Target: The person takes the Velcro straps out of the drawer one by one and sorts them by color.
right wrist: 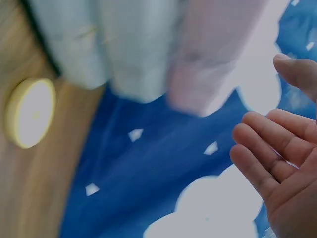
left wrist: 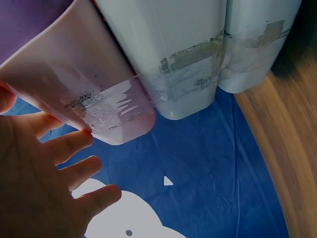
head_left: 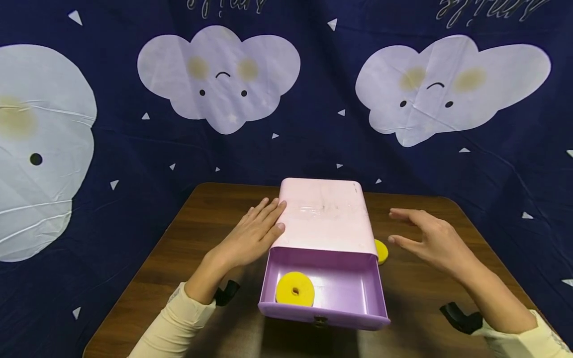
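A stacked drawer box with a pink top (head_left: 324, 214) stands on the table. Its purple drawer (head_left: 344, 283) is pulled out towards me, and a yellow roll with a small centre hole (head_left: 304, 293) lies in the drawer's front left corner. My left hand (head_left: 252, 233) rests with fingers extended against the left edge of the pink top; in the left wrist view its fingertips touch the pink tier (left wrist: 109, 74). To the right of the box, my right hand (head_left: 436, 243) hovers with thumb and fingers apart, holding nothing. A second yellow roll (head_left: 382, 251) sits beside the box, partly hidden by it.
Two pale tiers, one whitish (left wrist: 183, 39) and one beyond it (left wrist: 252, 54), sit under the pink one, with clear tape across them. The brown wooden table (head_left: 215, 209) backs onto a dark blue cloth (head_left: 322, 124) printed with clouds.
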{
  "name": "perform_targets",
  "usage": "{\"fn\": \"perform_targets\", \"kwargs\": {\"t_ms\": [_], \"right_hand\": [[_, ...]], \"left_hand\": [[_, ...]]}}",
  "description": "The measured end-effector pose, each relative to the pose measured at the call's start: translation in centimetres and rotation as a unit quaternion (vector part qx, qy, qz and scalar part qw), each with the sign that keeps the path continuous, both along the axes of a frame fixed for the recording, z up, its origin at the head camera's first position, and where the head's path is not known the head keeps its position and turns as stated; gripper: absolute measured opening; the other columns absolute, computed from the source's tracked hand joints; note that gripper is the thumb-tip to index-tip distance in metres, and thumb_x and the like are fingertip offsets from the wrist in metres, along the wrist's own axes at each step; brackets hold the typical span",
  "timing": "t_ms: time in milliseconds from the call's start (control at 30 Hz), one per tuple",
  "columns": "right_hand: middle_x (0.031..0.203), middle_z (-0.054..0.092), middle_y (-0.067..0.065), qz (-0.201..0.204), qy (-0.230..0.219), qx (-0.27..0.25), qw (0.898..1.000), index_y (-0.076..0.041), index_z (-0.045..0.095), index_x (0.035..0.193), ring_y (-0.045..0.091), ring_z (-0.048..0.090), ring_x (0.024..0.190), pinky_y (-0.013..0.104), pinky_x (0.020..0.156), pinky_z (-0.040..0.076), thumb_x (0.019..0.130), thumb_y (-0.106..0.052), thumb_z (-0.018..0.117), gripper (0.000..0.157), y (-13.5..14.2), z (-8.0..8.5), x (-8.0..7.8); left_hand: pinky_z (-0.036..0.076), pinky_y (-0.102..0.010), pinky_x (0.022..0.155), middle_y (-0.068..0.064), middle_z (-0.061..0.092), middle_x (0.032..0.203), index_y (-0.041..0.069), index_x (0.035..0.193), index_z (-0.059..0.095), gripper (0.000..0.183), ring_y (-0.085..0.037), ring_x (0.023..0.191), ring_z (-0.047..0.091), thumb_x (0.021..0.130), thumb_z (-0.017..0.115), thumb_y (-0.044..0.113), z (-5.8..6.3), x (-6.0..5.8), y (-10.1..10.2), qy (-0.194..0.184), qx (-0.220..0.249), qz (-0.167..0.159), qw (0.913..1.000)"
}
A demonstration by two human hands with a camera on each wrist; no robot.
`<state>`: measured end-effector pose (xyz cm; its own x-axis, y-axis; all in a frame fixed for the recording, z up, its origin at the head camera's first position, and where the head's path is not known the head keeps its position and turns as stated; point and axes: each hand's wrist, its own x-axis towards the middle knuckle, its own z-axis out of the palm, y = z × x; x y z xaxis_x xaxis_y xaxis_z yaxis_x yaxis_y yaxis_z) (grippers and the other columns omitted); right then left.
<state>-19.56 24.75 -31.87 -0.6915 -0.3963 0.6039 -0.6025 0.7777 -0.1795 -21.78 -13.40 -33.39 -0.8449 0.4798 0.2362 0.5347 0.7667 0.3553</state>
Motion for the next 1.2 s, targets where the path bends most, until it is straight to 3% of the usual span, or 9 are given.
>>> {"fn": "perform_targets", "kwargs": {"t_ms": [100, 200, 367, 467, 667, 800, 967, 1200], "right_hand": [[0.111, 0.069, 0.005, 0.08, 0.034, 0.001, 0.996, -0.007, 0.064, 0.116, 0.01, 0.063, 0.099, 0.0, 0.09, 0.036, 0.062, -0.012, 0.085, 0.058, -1.4, 1.6, 1.4], [0.112, 0.068, 0.004, 0.158, 0.038, 0.01, 0.987, -0.006, 0.063, 0.119, 0.002, 0.059, 0.101, 0.002, 0.092, 0.038, 0.068, -0.019, 0.084, 0.056, -3.0, 2.7, 2.6], [0.117, 0.065, 0.001, 0.262, 0.043, 0.035, 0.963, -0.003, 0.058, 0.126, 0.005, 0.058, 0.1, 0.006, 0.091, 0.041, 0.08, -0.031, 0.075, 0.057, -5.6, 3.2, 3.9], [0.121, 0.063, 0.001, 0.299, 0.037, 0.054, 0.952, -0.002, 0.055, 0.128, 0.008, 0.059, 0.104, 0.008, 0.096, 0.041, 0.082, -0.031, 0.073, 0.057, -7.0, 3.2, 4.3], [0.126, 0.06, -0.004, 0.307, -0.032, 0.112, 0.945, -0.014, 0.047, 0.137, 0.005, 0.057, 0.109, 0.017, 0.091, 0.049, 0.082, -0.033, 0.072, 0.063, -9.1, 3.0, 4.9], [0.128, 0.059, -0.005, 0.303, -0.085, 0.151, 0.937, -0.015, 0.044, 0.139, 0.006, 0.057, 0.112, 0.028, 0.089, 0.053, 0.088, -0.035, 0.065, 0.058, -10.0, 2.8, 4.9], [0.135, 0.056, -0.005, 0.295, -0.151, 0.187, 0.925, -0.015, 0.043, 0.141, 0.01, 0.056, 0.118, 0.033, 0.095, 0.051, 0.091, -0.034, 0.061, 0.056, -11.0, 2.3, 4.4], [0.141, 0.051, -0.003, 0.32, -0.182, 0.203, 0.907, -0.012, 0.043, 0.141, 0.011, 0.054, 0.124, 0.034, 0.101, 0.047, 0.089, -0.03, 0.065, 0.059, -12.3, 1.3, 3.5]], "left_hand": [[0.011, -0.052, 0.119, -0.003, 0.02, 0.159, 0.025, 0.152, 0.019, 0.055, -0.022, 0.149, 0.008, 0.102, 0.026, 0.048, 0.0, 0.0, -0.1, 0.003, 0.002, -0.001, 1.0], [0.011, -0.052, 0.119, -0.002, 0.019, 0.159, 0.025, 0.152, 0.018, 0.056, -0.021, 0.149, 0.007, 0.101, 0.026, 0.048, -0.1, 0.0, -0.2, 0.001, 0.002, 0.0, 1.0], [0.01, -0.051, 0.12, 0.0, 0.017, 0.159, 0.027, 0.152, 0.017, 0.056, -0.02, 0.149, 0.006, 0.101, 0.024, 0.05, 0.0, 0.0, -0.2, -0.005, -0.001, 0.0, 1.0], [0.01, -0.052, 0.119, 0.0, 0.018, 0.159, 0.026, 0.152, 0.017, 0.056, -0.02, 0.149, 0.006, 0.101, 0.024, 0.049, 0.0, 0.0, -0.2, -0.005, 0.0, -0.002, 1.0], [0.012, -0.053, 0.119, 0.0, 0.019, 0.159, 0.025, 0.151, 0.018, 0.056, -0.021, 0.149, 0.007, 0.101, 0.026, 0.048, 0.1, 0.0, -0.2, 0.001, -0.004, -0.001, 1.0], [0.012, -0.053, 0.119, -0.001, 0.019, 0.159, 0.025, 0.152, 0.018, 0.056, -0.021, 0.149, 0.007, 0.102, 0.025, 0.048, 0.1, 0.0, -0.3, 0.002, -0.008, -0.001, 1.0], [0.011, -0.052, 0.119, -0.001, 0.018, 0.159, 0.024, 0.152, 0.017, 0.056, -0.021, 0.149, 0.006, 0.101, 0.025, 0.048, 0.2, 0.1, -0.2, -0.002, -0.012, -0.001, 0.9999], [0.011, -0.052, 0.119, -0.001, 0.018, 0.159, 0.024, 0.152, 0.017, 0.057, -0.022, 0.149, 0.006, 0.101, 0.024, 0.049, 0.2, 0.1, -0.1, 0.001, -0.02, 0.0, 0.9998]]}}
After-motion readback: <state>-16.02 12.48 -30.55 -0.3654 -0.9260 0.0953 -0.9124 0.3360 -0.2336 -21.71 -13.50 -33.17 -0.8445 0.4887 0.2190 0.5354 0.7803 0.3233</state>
